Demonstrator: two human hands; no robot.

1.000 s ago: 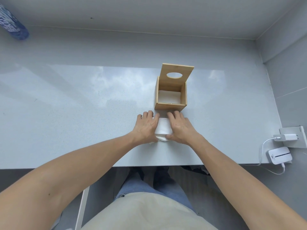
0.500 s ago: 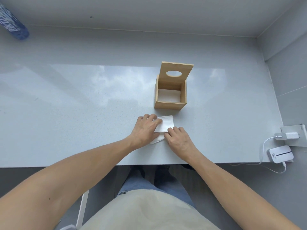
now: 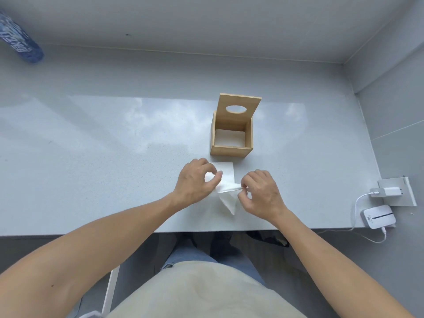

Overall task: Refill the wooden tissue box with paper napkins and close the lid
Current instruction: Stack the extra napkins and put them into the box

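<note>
Both hands pinch napkin (image 3: 226, 180) | left (image 3: 198, 180) | right (image 3: 260, 191) | over counter (image 3: 114, 168)

1. The counter (image 3: 114, 157) is carrying a box (image 3: 231, 150), lid up, right of center.
2. A napkin (image 3: 226, 177) is lying between the box and the front edge.
3. A white device (image 3: 378, 218) is sitting at the front right corner, cable attached.

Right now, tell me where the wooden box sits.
In the head view, the wooden box stands right of centre on the table, lid up, just beyond the napkin that both hands hold.
</note>
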